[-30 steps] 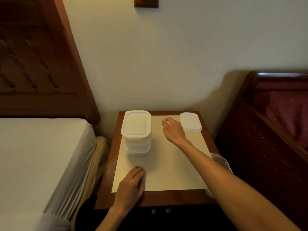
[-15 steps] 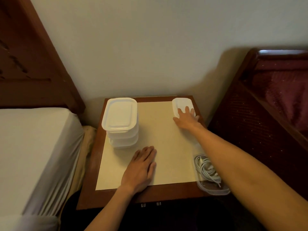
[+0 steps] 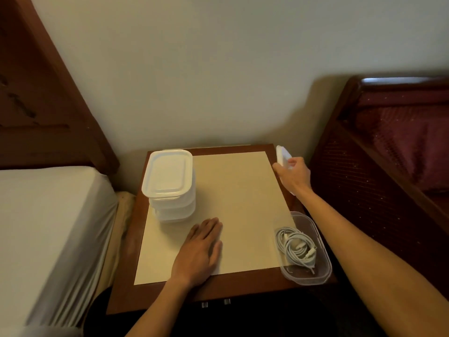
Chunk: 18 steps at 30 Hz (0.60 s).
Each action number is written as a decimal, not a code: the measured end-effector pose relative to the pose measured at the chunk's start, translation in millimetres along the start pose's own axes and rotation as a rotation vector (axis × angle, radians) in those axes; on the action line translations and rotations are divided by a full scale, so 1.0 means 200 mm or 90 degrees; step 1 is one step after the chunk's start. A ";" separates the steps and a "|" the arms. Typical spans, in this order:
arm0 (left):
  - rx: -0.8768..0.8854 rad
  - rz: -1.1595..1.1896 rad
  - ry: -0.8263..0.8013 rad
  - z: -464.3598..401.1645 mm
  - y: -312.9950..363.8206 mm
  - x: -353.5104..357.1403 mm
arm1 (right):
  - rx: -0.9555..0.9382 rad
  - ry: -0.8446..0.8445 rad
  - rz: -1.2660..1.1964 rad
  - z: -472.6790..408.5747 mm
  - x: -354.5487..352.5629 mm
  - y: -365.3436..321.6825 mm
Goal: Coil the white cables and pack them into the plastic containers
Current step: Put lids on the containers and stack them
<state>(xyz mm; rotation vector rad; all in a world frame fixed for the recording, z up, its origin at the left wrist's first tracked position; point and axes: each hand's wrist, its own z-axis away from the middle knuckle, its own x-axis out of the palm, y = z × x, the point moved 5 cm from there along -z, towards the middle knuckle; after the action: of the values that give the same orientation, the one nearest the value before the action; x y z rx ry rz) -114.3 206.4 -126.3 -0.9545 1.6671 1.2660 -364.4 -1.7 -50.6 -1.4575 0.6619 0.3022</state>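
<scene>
Since the coiled white cables point(image 3: 297, 248) already sat in the open container point(image 3: 323, 276), I had my right hand point(image 3: 295, 175) pinching its lid point(image 3: 283, 155) beyond it for closing, left hand point(image 3: 200, 251) flat beside it, steadying

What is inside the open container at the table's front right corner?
The open container holds coiled white cables, plug ends showing. Anything beneath the coil is hidden. Its lid is off; the right hand grips a lid.
</scene>
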 end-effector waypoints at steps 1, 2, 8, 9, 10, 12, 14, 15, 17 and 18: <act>-0.001 -0.001 -0.001 0.00 0.00 0.00 | 0.013 0.033 -0.065 0.05 -0.09 -0.01; 0.000 -0.003 -0.002 0.00 0.00 0.00 | 0.023 0.071 -0.110 0.10 -0.18 -0.01; -0.007 -0.025 0.012 0.00 0.01 0.01 | 0.092 0.093 -0.109 0.58 -0.52 0.16; -0.024 -0.026 0.018 0.00 0.01 0.02 | 0.098 0.067 -0.078 0.65 -0.51 0.19; -0.054 -0.016 0.028 -0.01 0.02 0.03 | 0.102 0.048 -0.051 0.70 -0.49 0.23; -0.140 0.026 0.056 -0.04 0.10 0.02 | 0.117 0.026 -0.016 0.78 -0.44 0.31; -0.215 0.091 0.074 -0.09 0.25 -0.01 | 0.137 0.030 0.010 0.82 -0.40 0.36; -0.239 0.151 0.084 -0.11 0.34 -0.02 | 0.142 0.031 0.019 0.83 -0.39 0.37; -0.282 0.310 0.099 -0.13 0.49 -0.05 | 0.139 0.036 0.037 0.83 -0.37 0.38; -0.294 0.371 0.088 -0.14 0.55 -0.04 | 0.131 0.035 0.056 0.84 -0.37 0.37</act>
<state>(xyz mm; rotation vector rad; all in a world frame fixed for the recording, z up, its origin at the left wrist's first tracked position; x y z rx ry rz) -215.4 202.3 -74.5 -0.8533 1.8763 2.0816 -426.4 185.3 -71.6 -1.2458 0.7794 0.2547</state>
